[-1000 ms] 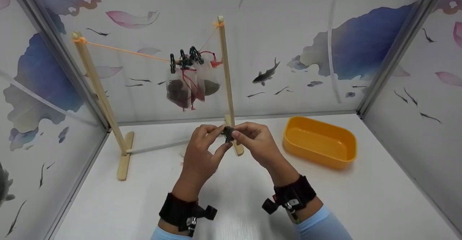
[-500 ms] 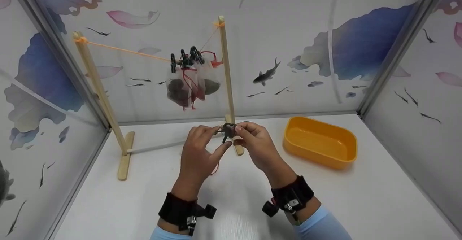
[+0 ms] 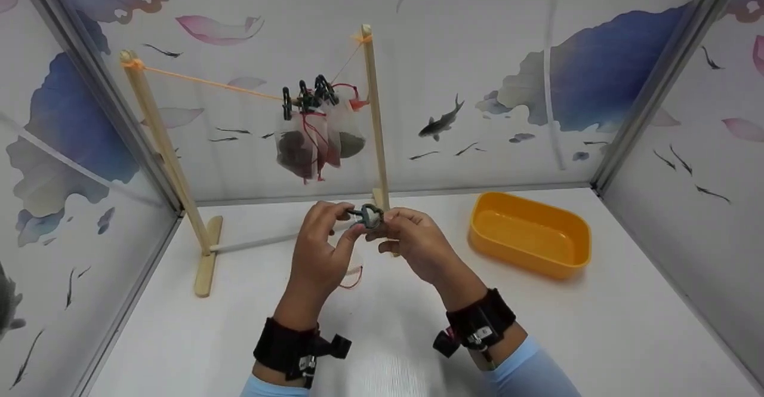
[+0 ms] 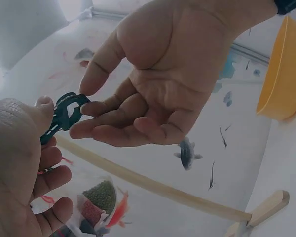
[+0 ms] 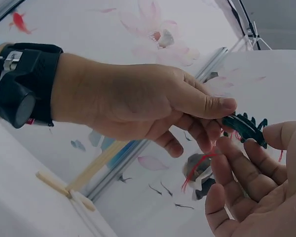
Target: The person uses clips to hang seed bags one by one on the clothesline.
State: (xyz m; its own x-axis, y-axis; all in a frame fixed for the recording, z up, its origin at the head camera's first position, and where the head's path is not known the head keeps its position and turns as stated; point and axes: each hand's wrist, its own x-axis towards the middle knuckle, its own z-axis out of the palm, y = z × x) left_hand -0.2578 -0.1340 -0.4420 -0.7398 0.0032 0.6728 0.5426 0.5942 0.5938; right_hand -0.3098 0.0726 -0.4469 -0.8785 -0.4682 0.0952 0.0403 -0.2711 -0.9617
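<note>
Both hands meet over the table on a small dark green clip (image 3: 371,217). My left hand (image 3: 319,248) pinches one end of it between thumb and index finger. At the other end, the thumb and index finger of my right hand (image 3: 418,242) hold it, the remaining fingers loosely curled. In the left wrist view the clip (image 4: 68,112) spans the gap between the two hands, with an opening in its body. Beneath the left hand a loop of red cord (image 3: 360,277) shows against the table.
Behind the hands, an orange string (image 3: 209,83) runs between two wooden posts (image 3: 375,116). Several sheer drawstring pouches (image 3: 295,152) with dark contents hang there from black clips (image 3: 307,95). A yellow tray (image 3: 531,262) stands at right; patterned panels enclose the table.
The left hand has shifted slightly left and the clip has turned, now showing its opening. The red cord loop has come into clearer sight. The pouches and tray stay where they were.
</note>
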